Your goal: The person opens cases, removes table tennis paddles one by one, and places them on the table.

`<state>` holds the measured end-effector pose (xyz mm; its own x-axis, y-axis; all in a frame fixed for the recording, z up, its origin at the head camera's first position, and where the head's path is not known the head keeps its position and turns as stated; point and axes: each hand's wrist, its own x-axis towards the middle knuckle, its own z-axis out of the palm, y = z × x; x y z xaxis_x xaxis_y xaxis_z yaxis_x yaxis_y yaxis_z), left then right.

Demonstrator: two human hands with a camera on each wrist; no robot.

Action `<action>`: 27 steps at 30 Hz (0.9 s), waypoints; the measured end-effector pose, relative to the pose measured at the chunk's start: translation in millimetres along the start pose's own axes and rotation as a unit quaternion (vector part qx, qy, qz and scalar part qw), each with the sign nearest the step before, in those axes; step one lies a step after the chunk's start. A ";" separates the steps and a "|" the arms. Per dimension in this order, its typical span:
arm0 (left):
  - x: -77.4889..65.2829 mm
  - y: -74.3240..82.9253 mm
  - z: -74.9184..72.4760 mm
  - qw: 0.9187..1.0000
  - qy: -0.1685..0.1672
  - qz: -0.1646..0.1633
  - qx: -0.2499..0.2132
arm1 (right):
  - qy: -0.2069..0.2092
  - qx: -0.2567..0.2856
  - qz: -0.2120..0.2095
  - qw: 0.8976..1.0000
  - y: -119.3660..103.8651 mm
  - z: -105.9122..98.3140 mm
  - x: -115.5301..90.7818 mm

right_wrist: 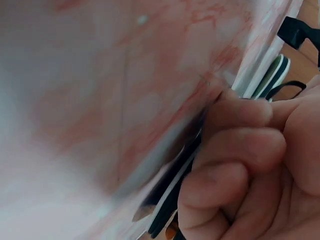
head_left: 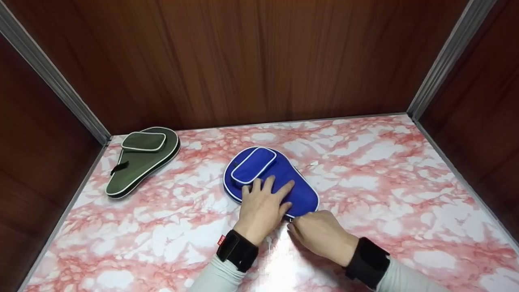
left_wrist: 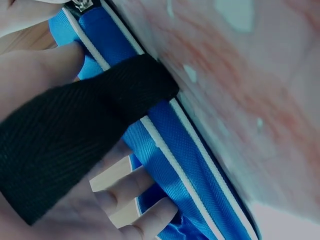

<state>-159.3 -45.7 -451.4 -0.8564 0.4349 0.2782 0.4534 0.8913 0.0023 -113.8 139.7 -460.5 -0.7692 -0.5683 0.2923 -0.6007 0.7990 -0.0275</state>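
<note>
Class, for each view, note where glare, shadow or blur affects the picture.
Head view: white glare on the tabletop at bottom centre, a shadow under the right hand, the blue case fairly crisp; left wrist view: bluish tint, tabletop soft, a bright patch at lower right; right wrist view: tabletop blurred, washed out at lower left.

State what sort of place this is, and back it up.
Probably a small work booth: dark wood-grain panels close in the back and both sides, grey strips line the corners, and a red-and-white marbled surface holds a blue case and a green case.
</note>
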 end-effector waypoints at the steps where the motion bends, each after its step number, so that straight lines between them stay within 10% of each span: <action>1: 0.2 -0.5 0.2 1.000 0.004 0.003 -0.002 | 0.000 0.006 0.000 1.000 1.8 -1.3 -1.0; 15: 3.1 -9.0 6.4 0.987 0.061 0.085 -0.123 | 0.008 0.043 0.064 0.997 51.0 -29.5 -13.0; 21: 3.3 -5.5 0.1 0.983 0.024 0.080 -0.161 | 0.024 0.030 0.088 0.995 62.8 -27.5 -12.8; 27: 2.5 8.9 -3.2 0.992 0.076 0.029 -0.097 | 0.033 0.042 0.116 0.992 64.3 -19.7 -8.5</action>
<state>-156.6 -37.1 -447.6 -0.7869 0.4482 0.4241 0.5529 0.8174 0.1620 -141.6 199.8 -446.0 -0.8747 -0.3549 0.3300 -0.4275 0.8858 -0.1806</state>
